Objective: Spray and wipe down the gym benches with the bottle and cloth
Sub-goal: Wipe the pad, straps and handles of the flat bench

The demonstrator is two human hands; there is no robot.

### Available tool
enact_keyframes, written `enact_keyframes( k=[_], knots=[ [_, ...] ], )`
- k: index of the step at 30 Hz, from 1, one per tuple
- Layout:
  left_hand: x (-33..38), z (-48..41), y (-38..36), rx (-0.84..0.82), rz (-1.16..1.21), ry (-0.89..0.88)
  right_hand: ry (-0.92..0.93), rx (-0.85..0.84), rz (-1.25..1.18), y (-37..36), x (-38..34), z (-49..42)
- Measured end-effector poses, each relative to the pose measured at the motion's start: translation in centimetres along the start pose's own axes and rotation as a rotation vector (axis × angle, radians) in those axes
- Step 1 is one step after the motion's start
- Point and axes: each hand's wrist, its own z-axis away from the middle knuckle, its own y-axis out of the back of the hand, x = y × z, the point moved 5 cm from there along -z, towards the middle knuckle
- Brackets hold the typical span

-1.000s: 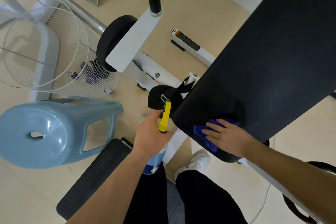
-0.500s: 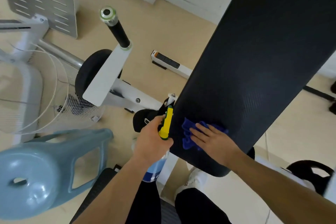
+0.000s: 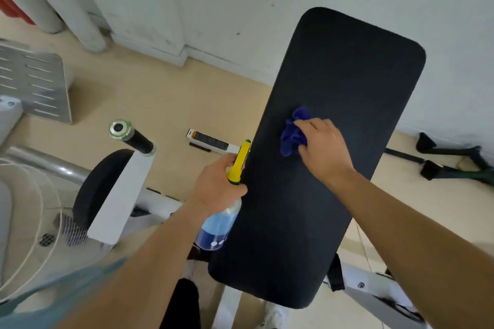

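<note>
Item: black bench pad (image 3: pixel 334 88), inclined, long axis running away from the person, mid-wipe by judgement. Right hand (image 3: pixel 324 147): fingers curled over a bunched blue cloth (image 3: pixel 291 136), pressing it on the pad's middle stretch, nearer the left edge. Left hand (image 3: pixel 216 184): wrapped round the neck of the spray bottle (image 3: pixel 216 230), whose yellow trigger head sits just beside the pad's left edge with the blue-liquid body hanging below. Hazards: the wadded cloth gives a small contact patch, so strips near the right edge and far end could be missed. The nozzle seems aimed along the edge, so a stray squeeze would likely wet the floor (image 3: pixel 149 93). The bottle may knock the pad.
</note>
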Motion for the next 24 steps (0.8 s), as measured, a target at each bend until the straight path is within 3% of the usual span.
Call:
enact_keyframes(
  k=[7,13,24],
  knots=[
    [5.2,-10.3,4.3,-0.165,0.153,-0.066,-0.368,0.322,-0.333,5.4,0.8,-7.2],
    [11.1,-16.7,4.9,-0.323,0.245,-0.129,-0.596,0.499,-0.403,8.1,1.8,-9.5],
    [14.0,-21.1,5.0,-0.273,0.346,-0.064,-0.535,0.579,-0.371,12.5,1.2,-13.3]
  ],
)
